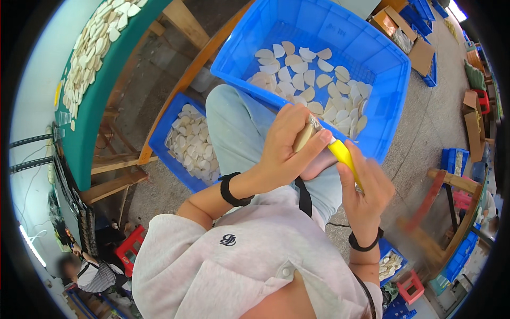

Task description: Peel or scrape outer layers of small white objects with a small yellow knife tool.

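My left hand (287,139) pinches a cream half-round piece (303,137) between thumb and fingers. My right hand (368,186) is wrapped round a yellow-handled knife (342,154), whose metal end meets the piece by my left thumb. Both hands are over my lap, at the near edge of a large blue crate (394,101). Loose half-round pieces (323,80) like the held one lie scattered across its floor. Left of my knee, a smaller blue crate (159,139) holds a heap of the same pieces (192,143).
On the far left, a green-topped table (89,125) carries another pile of pale pieces (93,50). Cardboard boxes (422,53) and a wooden frame (457,182) stand to the right. A person (95,274) is at the lower left, near a red stool (129,249).
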A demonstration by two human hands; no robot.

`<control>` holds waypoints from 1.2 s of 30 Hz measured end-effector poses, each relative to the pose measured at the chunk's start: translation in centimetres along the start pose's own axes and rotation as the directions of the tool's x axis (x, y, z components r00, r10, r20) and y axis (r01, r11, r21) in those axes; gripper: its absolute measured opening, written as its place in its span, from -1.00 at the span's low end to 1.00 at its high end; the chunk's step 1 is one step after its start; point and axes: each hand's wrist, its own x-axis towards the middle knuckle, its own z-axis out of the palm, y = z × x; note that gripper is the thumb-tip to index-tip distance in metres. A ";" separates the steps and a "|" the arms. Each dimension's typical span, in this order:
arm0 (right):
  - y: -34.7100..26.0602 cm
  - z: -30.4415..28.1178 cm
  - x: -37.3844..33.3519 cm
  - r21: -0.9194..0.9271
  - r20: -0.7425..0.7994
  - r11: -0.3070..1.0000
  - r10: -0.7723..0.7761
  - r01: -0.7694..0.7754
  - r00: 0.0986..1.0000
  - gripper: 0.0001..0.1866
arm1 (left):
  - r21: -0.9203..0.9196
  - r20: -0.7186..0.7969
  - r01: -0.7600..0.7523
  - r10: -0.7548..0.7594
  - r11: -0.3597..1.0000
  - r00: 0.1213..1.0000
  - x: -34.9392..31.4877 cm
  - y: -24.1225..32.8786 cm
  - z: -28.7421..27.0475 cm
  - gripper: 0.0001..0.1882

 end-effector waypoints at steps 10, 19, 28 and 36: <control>0.3 0.7 0.3 0.216 -0.091 0.962 0.192 -0.169 0.977 -0.66 | -0.602 0.322 0.431 -0.290 0.673 0.901 0.9 -0.3 -1.2 -0.64; 0.1 0.7 0.6 0.173 0.025 0.983 0.058 -0.062 0.998 -0.63 | -0.565 0.112 0.289 -0.275 0.773 0.955 0.4 0.6 -0.7 -0.63; 0.2 0.0 1.0 0.137 0.075 0.991 -0.003 -0.008 0.997 -0.60 | -0.270 0.134 0.195 -0.164 0.943 0.977 0.0 0.5 -1.2 -0.74; 0.3 -0.2 1.0 0.095 0.087 0.995 -0.032 0.024 0.996 -0.59 | -0.214 0.079 0.207 -0.195 0.954 0.978 -0.3 0.5 -1.0 -0.76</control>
